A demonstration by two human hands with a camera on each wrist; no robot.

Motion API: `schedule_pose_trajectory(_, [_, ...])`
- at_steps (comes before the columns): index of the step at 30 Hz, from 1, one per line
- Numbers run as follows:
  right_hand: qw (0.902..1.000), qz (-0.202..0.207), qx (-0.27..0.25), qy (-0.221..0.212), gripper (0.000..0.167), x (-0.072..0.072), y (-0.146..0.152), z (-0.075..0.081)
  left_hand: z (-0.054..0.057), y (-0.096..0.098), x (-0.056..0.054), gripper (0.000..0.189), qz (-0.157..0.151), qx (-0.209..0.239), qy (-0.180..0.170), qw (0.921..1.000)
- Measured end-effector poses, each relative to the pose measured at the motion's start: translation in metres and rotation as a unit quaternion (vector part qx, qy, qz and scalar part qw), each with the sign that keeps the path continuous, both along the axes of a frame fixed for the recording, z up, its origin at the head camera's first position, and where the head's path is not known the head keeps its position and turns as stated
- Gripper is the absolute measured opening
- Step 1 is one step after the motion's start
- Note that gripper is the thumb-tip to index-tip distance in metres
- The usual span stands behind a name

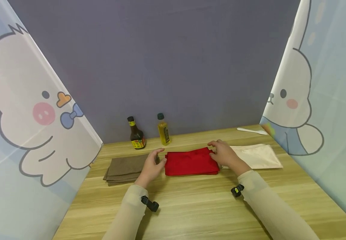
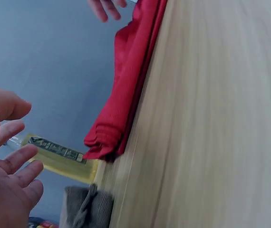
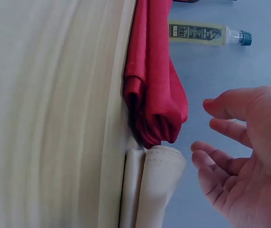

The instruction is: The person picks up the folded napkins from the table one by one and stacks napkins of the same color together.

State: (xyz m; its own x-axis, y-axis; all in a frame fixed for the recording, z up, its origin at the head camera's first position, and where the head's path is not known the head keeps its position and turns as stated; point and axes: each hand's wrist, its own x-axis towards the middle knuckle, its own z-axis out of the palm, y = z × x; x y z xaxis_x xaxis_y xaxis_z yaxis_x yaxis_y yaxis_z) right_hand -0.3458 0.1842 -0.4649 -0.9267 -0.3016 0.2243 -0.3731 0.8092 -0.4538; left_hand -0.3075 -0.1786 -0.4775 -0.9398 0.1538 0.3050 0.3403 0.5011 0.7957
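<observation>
A folded red cloth (image 1: 191,162) lies at the middle of the table between the two hands. At its left end is the left hand (image 1: 151,168), its fingers relaxed and holding nothing; the left wrist view shows a gap between the fingers and the cloth. Over its right end hovers the right hand (image 1: 224,154), fingers loosely bent and also holding nothing in the right wrist view. Left of the red cloth lies a folded grey-brown cloth (image 1: 125,168), partly behind the left hand. To the right, a folded cream cloth (image 1: 257,156) is partly covered by the right hand.
A dark sauce bottle (image 1: 137,135) and a yellow oil bottle (image 1: 163,130) with a green cap stand behind the cloths. A white plastic utensil (image 1: 251,131) lies at the back right of the wooden table (image 1: 191,210). Printed fabric walls flank both sides.
</observation>
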Motion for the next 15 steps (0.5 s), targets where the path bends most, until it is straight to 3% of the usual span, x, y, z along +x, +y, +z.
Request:
schedule_pose_trajectory(8, [0.9984, 0.037, -0.025, 0.035, 0.046, 0.014, 0.005, 0.0, 0.004, -0.022, 0.02, 0.05, 0.02, -0.064, 0.018, 0.9976])
schedule_pose_trajectory(15, [0.9977, 0.031, -0.022, 0.056, 0.05, 0.029, 0.018, -0.002, 0.0, -0.045, 0.036, 0.055, 0.037, -0.103, 0.026, 0.9936])
